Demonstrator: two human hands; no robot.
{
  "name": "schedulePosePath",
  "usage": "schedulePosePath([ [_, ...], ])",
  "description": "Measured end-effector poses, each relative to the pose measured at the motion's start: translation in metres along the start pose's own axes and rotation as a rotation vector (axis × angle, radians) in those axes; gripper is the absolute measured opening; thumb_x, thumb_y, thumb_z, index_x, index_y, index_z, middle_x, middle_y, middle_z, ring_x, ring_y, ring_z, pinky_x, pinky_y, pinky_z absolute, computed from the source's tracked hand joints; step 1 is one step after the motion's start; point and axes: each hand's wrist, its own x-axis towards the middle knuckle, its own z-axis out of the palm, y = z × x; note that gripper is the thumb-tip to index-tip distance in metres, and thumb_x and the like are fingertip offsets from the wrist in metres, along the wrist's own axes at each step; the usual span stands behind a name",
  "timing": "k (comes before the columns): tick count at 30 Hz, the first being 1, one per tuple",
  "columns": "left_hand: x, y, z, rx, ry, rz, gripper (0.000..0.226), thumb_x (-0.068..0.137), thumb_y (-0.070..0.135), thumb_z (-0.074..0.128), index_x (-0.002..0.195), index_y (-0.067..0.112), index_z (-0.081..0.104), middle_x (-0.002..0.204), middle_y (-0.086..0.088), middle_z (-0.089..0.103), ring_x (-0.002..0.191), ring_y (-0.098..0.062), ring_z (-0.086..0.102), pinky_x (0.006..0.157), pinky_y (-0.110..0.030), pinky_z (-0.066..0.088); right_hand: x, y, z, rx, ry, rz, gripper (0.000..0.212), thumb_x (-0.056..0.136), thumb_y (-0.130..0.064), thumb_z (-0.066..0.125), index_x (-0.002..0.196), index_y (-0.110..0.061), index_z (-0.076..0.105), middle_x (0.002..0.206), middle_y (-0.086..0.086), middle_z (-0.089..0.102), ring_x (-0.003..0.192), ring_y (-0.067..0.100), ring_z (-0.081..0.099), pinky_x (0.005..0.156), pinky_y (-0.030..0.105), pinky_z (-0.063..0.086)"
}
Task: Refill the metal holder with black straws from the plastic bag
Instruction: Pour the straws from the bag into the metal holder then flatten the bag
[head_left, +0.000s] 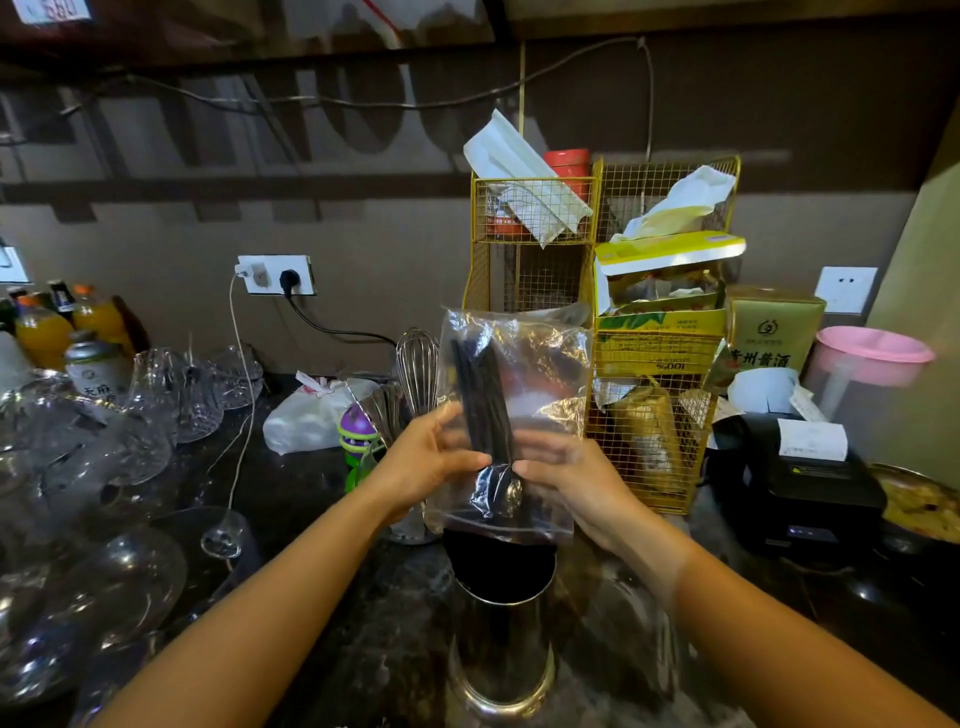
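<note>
A clear plastic bag (540, 364) hangs upside down above the metal holder (501, 639), its zip edge just over the holder's dark opening. A bundle of black straws (480, 395) stands almost upright inside the bag. My left hand (431, 457) grips the bag and straws from the left. On the right side, my right hand (566, 478) pinches the same bag, thumb near the straws' lower ends. The inside of the holder is too dark to see.
Several upturned glasses (104, 467) crowd the left of the dark counter. A whisk (418, 369) stands behind my hands. A yellow wire rack (649, 426) with boxes is at the right, then a black receipt printer (795, 483) and a pink-lidded jug (872, 364).
</note>
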Motion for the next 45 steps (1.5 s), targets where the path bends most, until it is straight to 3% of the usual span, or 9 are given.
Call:
schedulePosePath([
  [5, -0.001, 0.000, -0.001, 0.021, 0.001, 0.021, 0.053, 0.076, -0.006, 0.058, 0.103, 0.039, 0.049, 0.092, 0.005, 0.067, 0.074, 0.002, 0.066, 0.064, -0.014, 0.052, -0.002, 0.001, -0.005, 0.010, -0.032, -0.029, 0.029, 0.083, -0.001, 0.056, 0.103, -0.020, 0.063, 0.101, -0.001, 0.068, 0.090, 0.007, 0.065, 0.074, 0.020, 0.054],
  [7, 0.000, -0.001, -0.002, 0.027, -0.004, 0.034, 0.052, 0.076, -0.003, 0.059, 0.102, 0.040, 0.049, 0.095, 0.005, 0.066, 0.079, 0.000, 0.065, 0.066, -0.014, 0.052, -0.002, 0.001, -0.006, 0.025, -0.037, -0.041, 0.028, 0.083, -0.001, 0.055, 0.108, -0.014, 0.062, 0.101, 0.001, 0.068, 0.090, 0.011, 0.065, 0.078, 0.023, 0.056],
  [18, 0.002, 0.013, -0.006, 0.034, 0.052, -0.013, 0.030, 0.086, 0.003, 0.048, 0.115, 0.006, 0.054, 0.104, -0.008, 0.064, 0.069, 0.001, 0.067, 0.063, -0.014, 0.055, 0.003, -0.015, -0.006, 0.035, -0.012, -0.094, 0.021, 0.086, -0.004, 0.052, 0.102, -0.012, 0.063, 0.100, 0.007, 0.066, 0.083, 0.016, 0.065, 0.076, 0.022, 0.055],
  [21, 0.002, 0.025, -0.011, 0.042, 0.087, 0.006, 0.031, 0.087, 0.004, 0.047, 0.117, 0.005, 0.052, 0.106, -0.008, 0.063, 0.065, 0.003, 0.066, 0.060, -0.013, 0.055, 0.004, -0.026, -0.003, 0.045, -0.016, -0.123, 0.019, 0.087, -0.005, 0.052, 0.088, -0.021, 0.063, 0.096, 0.006, 0.067, 0.081, 0.015, 0.064, 0.078, 0.025, 0.054],
  [26, -0.007, 0.048, -0.026, 0.015, 0.193, 0.069, 0.027, 0.088, 0.004, 0.045, 0.113, 0.008, 0.055, 0.077, 0.012, 0.071, 0.056, 0.004, 0.064, 0.051, -0.012, 0.052, 0.005, -0.049, 0.003, 0.057, 0.006, -0.161, 0.012, 0.088, -0.010, 0.052, 0.085, -0.014, 0.062, 0.084, 0.002, 0.067, 0.072, 0.010, 0.066, 0.069, 0.020, 0.056],
  [29, -0.017, 0.059, -0.038, 0.019, 0.278, 0.083, 0.023, 0.089, 0.006, 0.044, 0.109, 0.013, 0.053, 0.086, 0.007, 0.065, 0.056, 0.001, 0.065, 0.048, -0.014, 0.052, 0.005, -0.059, 0.014, 0.028, 0.018, -0.182, 0.012, 0.089, -0.017, 0.051, 0.084, -0.012, 0.061, 0.081, 0.004, 0.067, 0.073, 0.013, 0.066, 0.064, 0.019, 0.057],
  [34, -0.048, 0.062, -0.052, 0.107, 0.437, 0.089, 0.020, 0.091, 0.006, 0.039, 0.087, 0.023, 0.048, 0.076, 0.000, 0.061, 0.047, -0.001, 0.059, 0.043, -0.019, 0.048, 0.007, -0.057, 0.049, -0.090, 0.137, -0.195, 0.024, 0.089, -0.025, 0.050, 0.070, -0.012, 0.055, 0.089, 0.030, 0.061, 0.091, 0.040, 0.062, 0.083, 0.047, 0.054],
  [38, -0.070, 0.044, -0.060, 0.301, 0.569, 0.052, 0.011, 0.092, 0.008, 0.037, 0.095, 0.016, 0.044, 0.069, -0.002, 0.053, 0.037, 0.001, 0.050, 0.035, -0.013, 0.038, -0.007, -0.043, 0.083, -0.096, 0.172, -0.235, 0.028, 0.093, -0.020, 0.042, 0.066, -0.013, 0.046, 0.060, 0.003, 0.054, 0.055, 0.011, 0.051, 0.052, 0.013, 0.045],
  [45, -0.121, -0.016, -0.058, 0.603, 0.665, -0.063, 0.014, 0.092, 0.013, 0.039, 0.103, 0.010, 0.046, 0.080, 0.000, 0.053, 0.069, -0.018, 0.049, 0.060, -0.029, 0.036, -0.034, 0.006, 0.123, -0.134, 0.077, -0.123, 0.026, 0.094, -0.012, 0.033, 0.070, -0.009, 0.043, 0.058, 0.001, 0.047, 0.039, 0.002, 0.050, 0.036, 0.005, 0.035],
])
